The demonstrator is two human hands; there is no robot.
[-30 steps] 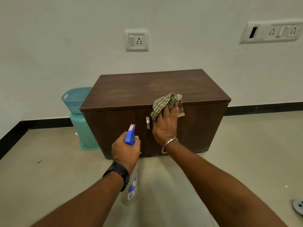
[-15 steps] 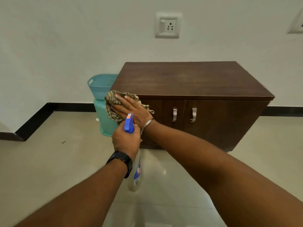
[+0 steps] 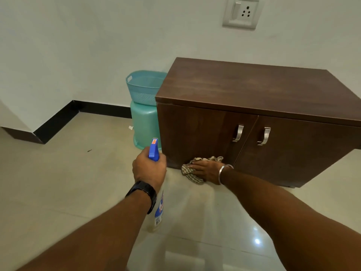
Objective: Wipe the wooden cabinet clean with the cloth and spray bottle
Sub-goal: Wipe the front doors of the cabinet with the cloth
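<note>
The dark wooden cabinet [image 3: 254, 89] stands against the wall, its two doors closed, each with a metal handle. My right hand [image 3: 208, 171] presses the checked cloth [image 3: 192, 176] flat against the bottom of the left door, close to the floor, fingers stretched out over it. My left hand [image 3: 149, 169] grips the neck of the spray bottle [image 3: 158, 210], whose blue nozzle points at the cabinet's lower left corner. The bottle hangs below my fist, partly hidden by my wrist.
A teal basket [image 3: 144, 87] sits on an upturned teal bucket [image 3: 143, 126] just left of the cabinet. A wall socket [image 3: 241, 13] is above. Glossy beige floor tiles [image 3: 58, 182] spread to the left and in front, with a black skirting along the wall.
My right hand has carried the cloth from the cabinet's upper left front edge down the left door to its bottom. The view has shifted left and lower. My left hand keeps the bottle.
</note>
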